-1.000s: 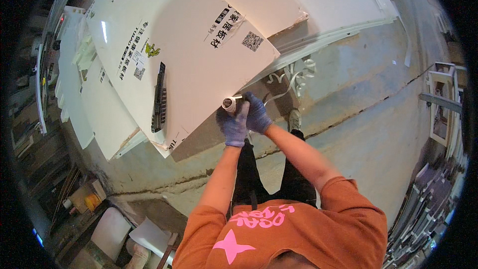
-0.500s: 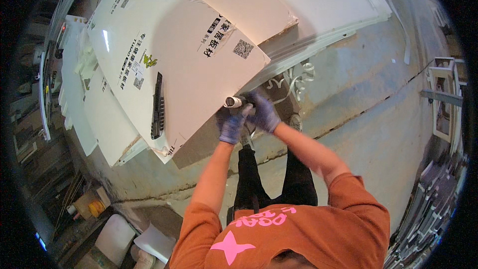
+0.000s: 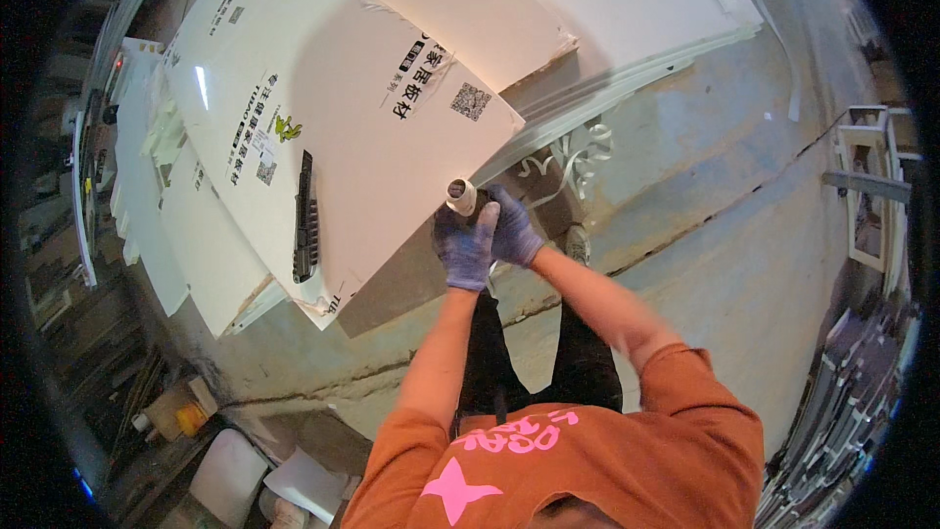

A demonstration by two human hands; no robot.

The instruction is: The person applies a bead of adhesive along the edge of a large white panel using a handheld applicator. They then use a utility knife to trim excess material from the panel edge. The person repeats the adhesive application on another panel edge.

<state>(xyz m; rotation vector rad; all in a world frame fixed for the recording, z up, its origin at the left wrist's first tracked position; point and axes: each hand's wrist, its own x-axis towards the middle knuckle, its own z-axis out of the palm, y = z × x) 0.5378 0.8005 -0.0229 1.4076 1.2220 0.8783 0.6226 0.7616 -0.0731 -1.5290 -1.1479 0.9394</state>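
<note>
A small off-white hollow cylindrical roll (image 3: 462, 200) is held at the near right edge of a large white glossy-faced flat panel (image 3: 401, 171), between that panel's right corner and its near corner. Its open end is turned up; whether the panel's edge is touched cannot be told. The roll is clasped low by the left hand in a blue-grey knit glove (image 3: 465, 253), the thumb laid along its right side. The right hand in a matching blue-grey glove (image 3: 515, 228) is brought up against the left, the two together; its fingertips are hidden, so what is pinched by them cannot be told.

The roll is judged to be light, fairly stiff around the rim but easily squashed if its hollow middle is squeezed. Slipping may be expected through knit fabric, so it is best gripped around the lower wall, the rim left free. On the panel, toward the near corner, a long black ribbed strip (image 3: 305, 225) is laid. Curled white ribbon-like strips (image 3: 590, 152) are scattered beyond the panel's right edge.
</note>
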